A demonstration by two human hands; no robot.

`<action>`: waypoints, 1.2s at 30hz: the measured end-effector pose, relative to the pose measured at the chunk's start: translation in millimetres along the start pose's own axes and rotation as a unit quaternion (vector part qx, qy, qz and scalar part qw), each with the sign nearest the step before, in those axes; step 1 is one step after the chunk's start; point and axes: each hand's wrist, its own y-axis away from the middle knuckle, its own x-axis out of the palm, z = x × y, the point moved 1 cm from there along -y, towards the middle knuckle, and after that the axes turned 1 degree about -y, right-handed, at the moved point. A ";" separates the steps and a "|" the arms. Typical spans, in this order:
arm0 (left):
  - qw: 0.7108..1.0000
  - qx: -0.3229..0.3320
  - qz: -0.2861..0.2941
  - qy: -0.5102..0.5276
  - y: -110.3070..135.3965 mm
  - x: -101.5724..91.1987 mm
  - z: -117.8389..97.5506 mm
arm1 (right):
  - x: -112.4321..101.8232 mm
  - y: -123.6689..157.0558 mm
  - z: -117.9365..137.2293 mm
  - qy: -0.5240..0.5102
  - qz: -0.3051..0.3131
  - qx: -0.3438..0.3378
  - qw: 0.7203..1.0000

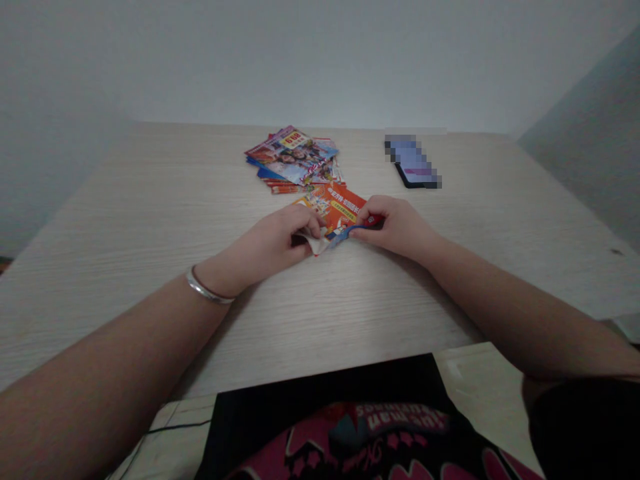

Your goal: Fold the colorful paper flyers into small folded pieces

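Between my two hands is an orange printed leaflet (pixel 343 203) with its near edge bent up and a blue and white underside showing. My left hand (pixel 283 237) has its fingers closed on the leaflet's left side, where the paper curls. On the right, my right hand (pixel 395 223) pinches the other side between thumb and fingers; a red patch of paper shows there. Just beyond the leaflet lies a loose pile of colourful flyers (pixel 295 157), fanned unevenly, with a pinkish sheet on top.
A dark phone (pixel 414 162), partly blurred out, lies at the back right of the pale wooden table (pixel 150 193). The table's far edge meets a plain wall (pixel 320 60). A black printed garment (pixel 350 427) shows at the near edge.
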 end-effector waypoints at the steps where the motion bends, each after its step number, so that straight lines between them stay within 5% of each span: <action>1: 1.000 -0.005 -0.011 0.008 -0.1 -0.2 0.0 | 0.5 -0.1 0.0 -0.002 -0.007 0.006 1.000; 13: 0.997 0.073 -0.022 -0.007 -0.5 3.2 2.0 | 6.4 2.4 6.7 0.022 -0.093 0.057 0.994; 25: 0.972 0.133 0.088 -0.172 6.8 3.7 5.3 | 5.8 0.8 -10.1 -0.060 -0.028 0.036 0.997; 36: 0.952 0.096 0.132 -0.257 7.1 7.3 -14.8 | 1.5 -6.9 -24.1 0.049 0.023 -0.147 0.988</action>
